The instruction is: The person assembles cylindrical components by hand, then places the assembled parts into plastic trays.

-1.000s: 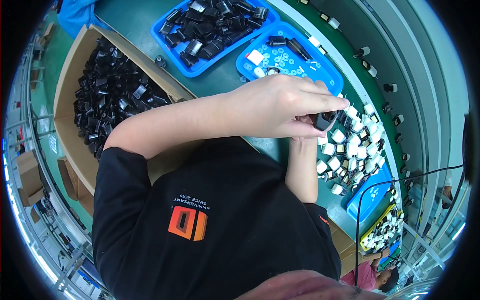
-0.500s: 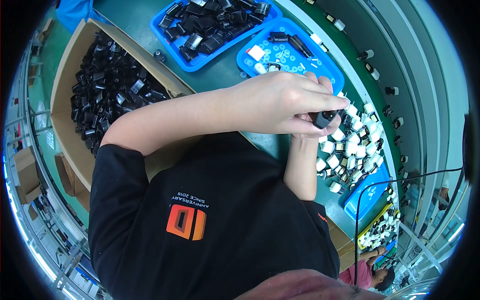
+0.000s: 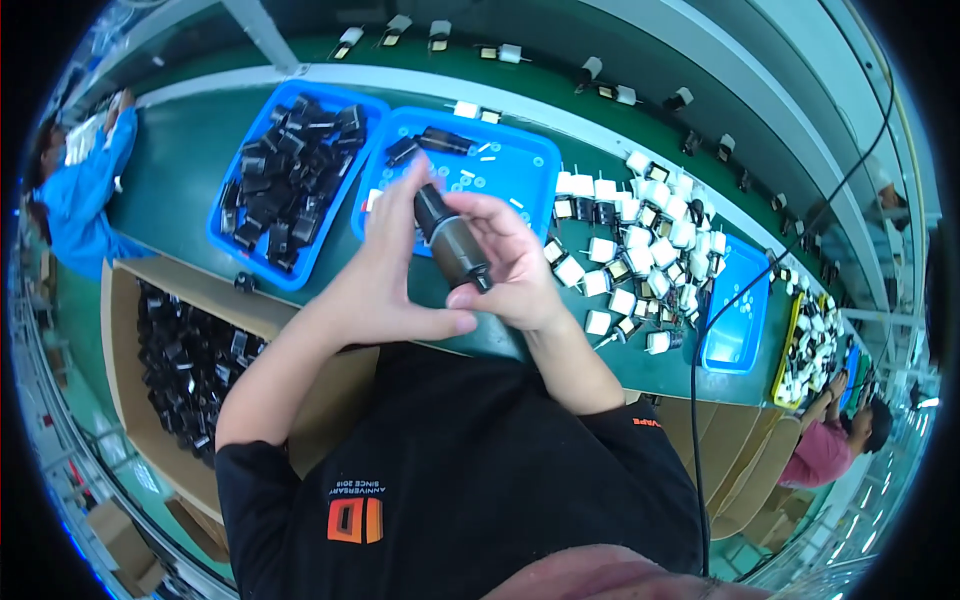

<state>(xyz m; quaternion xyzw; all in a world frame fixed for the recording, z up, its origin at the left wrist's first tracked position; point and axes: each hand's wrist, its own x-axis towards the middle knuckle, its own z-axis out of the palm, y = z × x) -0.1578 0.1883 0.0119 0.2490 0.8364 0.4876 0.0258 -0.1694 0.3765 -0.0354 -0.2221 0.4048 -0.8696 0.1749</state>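
Observation:
A dark, translucent cylinder with a black cap and a narrow tip [image 3: 456,246] lies slantwise in my right hand [image 3: 518,262]. The fingers curl behind it and the thumb presses near its tip. Around its left side is my left hand [image 3: 372,272], thumb and fingers spread wide apart. The left fingertips are close to the black upper end; whether they touch it I cannot tell. Behind both hands sits a blue tray [image 3: 540,175] with small clear rings, white bits and a couple of black cylindrical parts.
Black housings fill a blue tray [image 3: 222,225] at the left and an open cardboard box [image 3: 125,360] below it. White-and-black parts [image 3: 640,255] are piled on the green table at right, beside another blue tray [image 3: 735,345]. A black cable [image 3: 697,440] hangs at right. Co-workers sit at both sides.
My view has turned. The hands were clasped together over a black-ended piece; now the left hand has opened away and the cylinder shows in the right hand.

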